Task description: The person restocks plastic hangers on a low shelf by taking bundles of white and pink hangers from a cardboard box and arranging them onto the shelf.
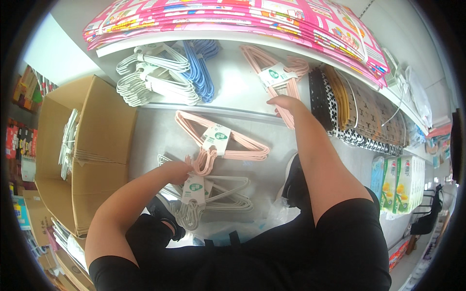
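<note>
In the head view my right hand (285, 104) grips the lower end of a bundle of pink clothes hangers (255, 62), which rests on the bottom shelf with its hooks to the right. A paper band with green print wraps that bundle. My left hand (178, 172) is closed at the hooks of a second pink hanger bundle (240, 141); its fingertips are partly hidden. Just below this bundle, white hangers (229, 196) in a similar paper band lie on the floor between my feet.
White hangers (167, 85) and blue hangers (200, 72) occupy the shelf's left side. Folded patterned bags (375, 109) stand at right. Pink printed packs (236, 16) cover the shelf above. An open cardboard box (105, 123) holding white hangers stands left; tissue packs (402, 185) sit right.
</note>
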Motion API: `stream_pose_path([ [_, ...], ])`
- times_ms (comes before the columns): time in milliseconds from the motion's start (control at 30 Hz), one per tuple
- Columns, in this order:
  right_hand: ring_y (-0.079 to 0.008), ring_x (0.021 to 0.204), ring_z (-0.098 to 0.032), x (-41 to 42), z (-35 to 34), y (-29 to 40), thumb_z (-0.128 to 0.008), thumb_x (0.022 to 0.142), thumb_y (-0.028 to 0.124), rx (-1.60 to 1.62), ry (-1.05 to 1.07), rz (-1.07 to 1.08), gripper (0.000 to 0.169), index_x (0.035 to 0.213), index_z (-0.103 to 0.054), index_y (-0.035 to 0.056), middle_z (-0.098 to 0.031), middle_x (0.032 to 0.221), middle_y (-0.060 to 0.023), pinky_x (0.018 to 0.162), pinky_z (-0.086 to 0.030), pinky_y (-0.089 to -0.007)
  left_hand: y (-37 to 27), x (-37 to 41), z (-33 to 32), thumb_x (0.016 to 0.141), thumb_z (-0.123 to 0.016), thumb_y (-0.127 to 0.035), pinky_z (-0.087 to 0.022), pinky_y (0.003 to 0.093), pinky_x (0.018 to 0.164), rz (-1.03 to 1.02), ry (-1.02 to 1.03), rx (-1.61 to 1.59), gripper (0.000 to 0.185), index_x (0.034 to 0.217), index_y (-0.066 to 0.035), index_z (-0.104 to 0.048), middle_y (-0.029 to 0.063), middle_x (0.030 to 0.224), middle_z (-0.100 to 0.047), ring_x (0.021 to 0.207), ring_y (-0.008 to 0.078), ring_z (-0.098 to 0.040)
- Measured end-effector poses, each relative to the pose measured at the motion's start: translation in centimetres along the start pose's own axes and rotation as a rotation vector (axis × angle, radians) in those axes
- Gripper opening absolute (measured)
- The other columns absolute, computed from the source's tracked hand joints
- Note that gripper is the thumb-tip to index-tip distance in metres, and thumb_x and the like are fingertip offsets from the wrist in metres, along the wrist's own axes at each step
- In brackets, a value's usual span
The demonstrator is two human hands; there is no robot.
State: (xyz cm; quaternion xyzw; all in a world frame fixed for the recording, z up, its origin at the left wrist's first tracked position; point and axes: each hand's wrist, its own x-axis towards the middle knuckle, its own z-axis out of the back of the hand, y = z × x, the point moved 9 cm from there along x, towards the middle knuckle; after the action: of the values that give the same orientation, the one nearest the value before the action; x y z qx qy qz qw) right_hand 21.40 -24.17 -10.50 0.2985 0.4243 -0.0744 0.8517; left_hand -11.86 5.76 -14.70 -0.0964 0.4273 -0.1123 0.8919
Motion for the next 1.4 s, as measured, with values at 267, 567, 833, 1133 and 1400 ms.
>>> stream_pose_path([
  [267,-0.0214,0.102,-0.062,3.2,0.4,-1.4,-0.07,0.086,0.048,0.031,0.042,0.003,0.076,0.149,-0.046,0.0115,-0.061,0.12,-0.0116,0.089,-0.05,-0.0477,0.6,0.1,1.2,0.092,-0.058,-0.021,-0.053,0.0504,0.092,-0.007,-0.06,0.029,0.03,0.119,-0.009,-0.065,0.0192,0.113,-0.069,0.107,0.0387,-0.067],
  [567,-0.0199,0.099,-0.062,4.5,0.9,-2.0,-0.07,0.086,0.045,0.119,0.019,0.027,0.075,0.15,-0.045,0.0144,-0.061,0.118,-0.0104,0.089,-0.05,-0.0442,0.6,-1.0,3.4,0.092,-0.06,-0.022,-0.055,0.0495,0.086,-0.006,-0.107,0.191,0.026,0.114,-0.008,-0.065,0.0155,0.109,-0.069,0.101,0.0358,-0.068],
  [833,-0.0214,0.073,-0.058,4.3,3.1,-0.1,-0.064,0.084,0.021,-0.036,-0.085,0.146,0.032,0.11,-0.06,0.0024,-0.059,0.086,-0.0102,0.063,-0.047,-0.0432,0.7,-5.7,9.1,0.092,-0.062,-0.022,-0.055,0.0486,0.079,-0.064,-0.251,0.285,0.023,0.111,-0.009,-0.063,0.0125,0.1,-0.068,0.093,0.0338,-0.069],
  [1133,-0.03,0.048,-0.058,-1.4,6.0,1.5,-0.062,0.081,0.006,-0.27,-0.147,0.223,0.02,0.088,-0.061,-0.0128,-0.06,0.068,-0.0204,0.039,-0.042,-0.0455,-0.1,-10.8,16.1,0.09,-0.063,-0.017,-0.054,0.0488,0.08,-0.06,-0.414,0.267,0.023,0.11,-0.006,-0.063,0.0145,0.098,-0.067,0.093,0.0361,-0.067],
  [1400,-0.0302,0.053,-0.065,-13.7,-1.2,-0.7,-0.049,0.081,0.005,-0.387,-0.095,0.254,0.027,0.093,-0.062,-0.0149,-0.064,0.073,-0.0246,0.043,-0.048,-0.0444,-1.8,-14.7,15.4,0.089,-0.063,-0.01,-0.054,0.0456,0.081,-0.152,-0.575,-0.114,0.022,0.109,-0.001,-0.065,0.0169,0.099,-0.068,0.092,0.0359,-0.067],
])
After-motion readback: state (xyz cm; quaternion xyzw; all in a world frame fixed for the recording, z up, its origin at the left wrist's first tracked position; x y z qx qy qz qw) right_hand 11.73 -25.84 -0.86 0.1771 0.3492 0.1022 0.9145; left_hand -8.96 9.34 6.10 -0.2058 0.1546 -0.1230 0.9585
